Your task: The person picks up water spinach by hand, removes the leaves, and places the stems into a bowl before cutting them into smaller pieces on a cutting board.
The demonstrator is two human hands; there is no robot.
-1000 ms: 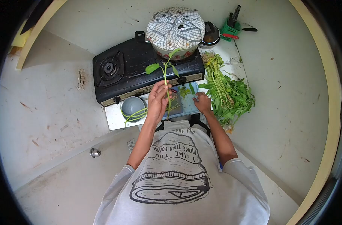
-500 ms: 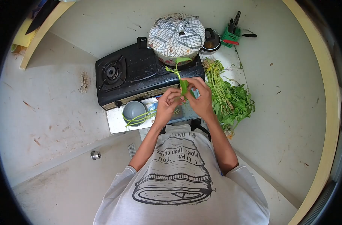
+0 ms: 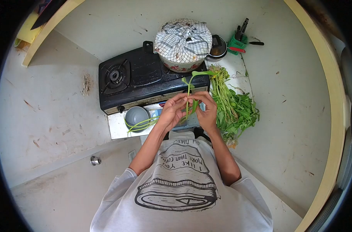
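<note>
Between both hands a green leafy stem (image 3: pixel 188 88), like water spinach, stands roughly upright with its leaves at the top. My left hand (image 3: pixel 173 111) is closed, its fingertips pinching the stem. From the other side my right hand (image 3: pixel 206 110) pinches the same stem at a leaf near its middle. A grey bowl (image 3: pixel 137 116) sits to the left of my left hand, with several long trimmed stems (image 3: pixel 142 125) lying across its rim. To the right of my right hand lies a large bunch of leafy greens (image 3: pixel 237 110), with its thin stems toward the back.
A black gas stove (image 3: pixel 141 77) stands behind my hands, carrying a large pot (image 3: pixel 181 66) covered with a checked cloth (image 3: pixel 183 40). Behind the greens are a lidded pan (image 3: pixel 218 48) and a green basket (image 3: pixel 236 43) of utensils. Walls close in on both sides.
The stem has turned more upright, and its top leaf now points right. My hands have shifted slightly along it. The camera view has moved a little.
</note>
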